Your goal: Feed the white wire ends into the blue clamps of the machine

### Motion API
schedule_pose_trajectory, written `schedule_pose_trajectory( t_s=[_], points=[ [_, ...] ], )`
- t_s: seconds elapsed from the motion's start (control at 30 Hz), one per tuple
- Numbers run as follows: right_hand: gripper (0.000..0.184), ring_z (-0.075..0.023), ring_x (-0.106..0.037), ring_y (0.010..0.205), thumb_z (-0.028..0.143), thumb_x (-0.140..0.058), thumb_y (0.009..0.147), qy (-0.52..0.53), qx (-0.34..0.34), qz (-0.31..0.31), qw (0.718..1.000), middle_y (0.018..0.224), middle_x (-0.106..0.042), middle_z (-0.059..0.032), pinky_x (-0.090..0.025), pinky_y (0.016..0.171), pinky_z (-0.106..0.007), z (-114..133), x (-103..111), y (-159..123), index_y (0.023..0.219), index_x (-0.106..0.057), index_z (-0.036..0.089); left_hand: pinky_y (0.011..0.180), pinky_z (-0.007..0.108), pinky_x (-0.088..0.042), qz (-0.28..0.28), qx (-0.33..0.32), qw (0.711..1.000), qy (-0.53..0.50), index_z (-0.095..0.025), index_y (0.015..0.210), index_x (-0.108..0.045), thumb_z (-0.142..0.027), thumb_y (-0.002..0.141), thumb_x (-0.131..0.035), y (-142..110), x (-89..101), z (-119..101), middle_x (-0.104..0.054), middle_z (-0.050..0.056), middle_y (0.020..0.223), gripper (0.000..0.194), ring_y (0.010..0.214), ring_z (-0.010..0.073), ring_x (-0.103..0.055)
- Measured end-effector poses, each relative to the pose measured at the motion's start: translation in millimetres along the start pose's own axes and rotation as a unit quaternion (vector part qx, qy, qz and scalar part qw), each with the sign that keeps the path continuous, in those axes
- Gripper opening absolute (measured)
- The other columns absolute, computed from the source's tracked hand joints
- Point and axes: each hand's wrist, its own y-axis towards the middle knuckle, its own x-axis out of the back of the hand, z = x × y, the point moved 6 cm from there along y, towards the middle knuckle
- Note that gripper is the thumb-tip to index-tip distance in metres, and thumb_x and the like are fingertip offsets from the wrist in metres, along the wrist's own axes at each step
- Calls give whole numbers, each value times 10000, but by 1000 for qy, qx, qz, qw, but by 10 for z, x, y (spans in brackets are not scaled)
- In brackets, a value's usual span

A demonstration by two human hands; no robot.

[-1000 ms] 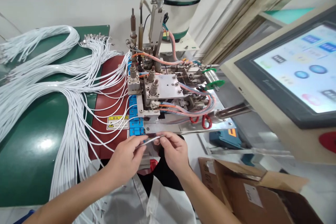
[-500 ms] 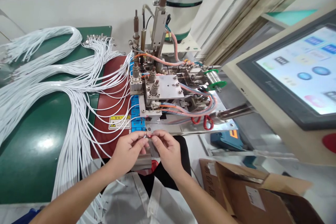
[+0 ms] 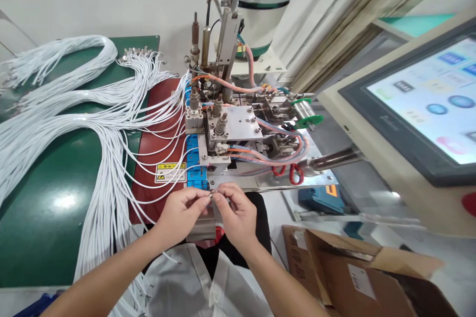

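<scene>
My left hand (image 3: 184,215) is closed in a pinch of thumb and forefinger, near the front end of a row of blue cable holders (image 3: 196,176). A white cable (image 3: 143,212) runs in beneath its wrist and seems to end at these fingertips. Tip to tip with it, my right hand (image 3: 236,213) is also pinched shut on a tiny dark piece (image 3: 211,193) at that end; its kind is too small to make out. Other white cables (image 3: 159,162) reach into the blue holders, beside a metal bench machine (image 3: 234,124).
Thick bundles of white cables (image 3: 107,158) cover much of the green table (image 3: 44,237) at left. A touch screen (image 3: 427,104) juts in at right, above an open cardboard box (image 3: 334,267). A wire spool (image 3: 305,113) sits on the machine's right side.
Both hands stay nearly in place, fingertips still together. A red light spot seen at the fingertips earlier no longer shows. The view has shifted slightly.
</scene>
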Motion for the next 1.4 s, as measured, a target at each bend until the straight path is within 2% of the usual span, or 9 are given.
schedule_pose_trajectory(
  t_s=[0.17, 0.33, 0.47, 0.67, 0.83, 0.9, 1.0, 1.1, 1.4],
  points=[
    [113, -136, -537, 671, 191, -576, 754, 87, -65, -37, 993, 703, -525, -13, -453, 597, -264, -112, -61, -63, 644, -554, 182, 576, 209, -485, -9, 44, 994, -95, -140, 762, -602, -259, 767, -558, -16, -40, 51, -599, -15, 628, 127, 576, 98, -567],
    [68, -149, -538, 706, 147, -566, 752, -9, 47, -53, 997, 701, -548, -22, -445, 636, -282, 58, -65, -38, 696, -574, 184, 658, 229, -484, -80, -8, 995, -52, -149, 766, -591, -249, 777, -547, -63, -10, 70, -609, 13, 753, 110, 702, 124, -580],
    [96, -137, -534, 643, 149, -547, 759, -62, 84, 32, 994, 668, -553, -16, -439, 590, -263, 148, -92, 75, 672, -568, 186, 629, 226, -489, -94, -34, 995, -15, -158, 766, -602, -242, 787, -526, -59, 22, 86, -586, 10, 750, 115, 679, 123, -578],
    [123, -111, -492, 577, 152, -533, 748, -104, 39, 148, 983, 636, -540, -1, -409, 535, -227, 177, -60, 227, 629, -539, 183, 619, 218, -441, -94, -118, 981, 124, -166, 725, -635, -157, 764, -523, -43, 88, -91, -589, 6, 697, 119, 656, 115, -547],
    [100, -126, -499, 635, 117, -535, 731, -139, 43, 302, 942, 657, -540, -3, -395, 575, -237, 189, -100, 228, 655, -558, 179, 560, 204, -405, 28, -95, 980, 174, -170, 668, -630, -125, 728, -534, 7, 42, -97, -574, -7, 648, 122, 609, 107, -525],
    [112, -127, -493, 628, 134, -532, 746, -122, 44, 266, 955, 651, -540, -6, -391, 581, -246, 185, -101, 209, 646, -557, 177, 527, 197, -409, 32, -60, 989, 134, -164, 661, -606, -142, 725, -539, 19, 46, -53, -557, -15, 627, 95, 564, 98, -524],
    [159, -121, -483, 585, 194, -523, 778, -43, -13, 123, 991, 627, -528, -3, -390, 543, -243, 99, -82, 142, 621, -539, 175, 498, 189, -435, -21, -18, 999, 26, -159, 710, -562, -194, 753, -527, 6, 63, 12, -541, -28, 601, 65, 512, 88, -525],
    [165, -132, -510, 608, 219, -533, 777, 4, -59, 47, 997, 638, -533, -6, -414, 571, -255, 9, -114, 38, 620, -552, 172, 514, 193, -455, -63, -20, 998, -12, -156, 725, -546, -219, 762, -534, -29, 58, 34, -546, -26, 600, 73, 521, 88, -525],
    [97, -145, -545, 640, 208, -558, 746, 11, -53, 64, 996, 677, -585, -26, -426, 569, -254, -47, -30, 107, 675, -613, 171, 491, 171, -464, -50, 11, 998, -49, -148, 743, -569, -199, 750, -551, -12, 22, 90, -550, -35, 584, 54, 497, 77, -550]
  ],
)
